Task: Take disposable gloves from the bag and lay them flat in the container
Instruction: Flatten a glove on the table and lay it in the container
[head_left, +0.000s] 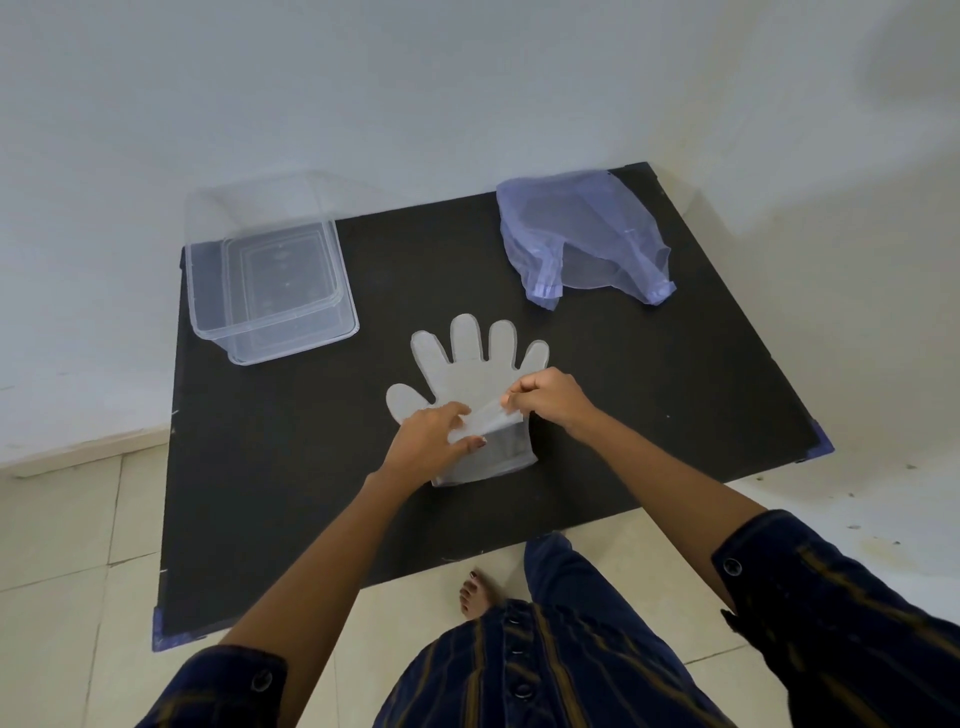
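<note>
Nearest, navy striped cloth sleeves (831, 597). Pinched between curled fingertips of left hand (426, 441) and right hand (550, 397): a lifted top layer of the thin, translucent, hand-shaped plastic glove (467, 364). Lay flat on matte black table (675, 389), fingers pointing away, cuff nearest. Beyond-left of glove, clear rectangular plastic container (296, 338); beyond-right, crumpled sheer lilac bag (582, 234), well apart.

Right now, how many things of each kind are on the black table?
Container: 1
Bag: 1
Glove pile: 1, gloves inside uncountable
Hands: 2, left hand and right hand, pinching its top layer
Total: 5
</note>
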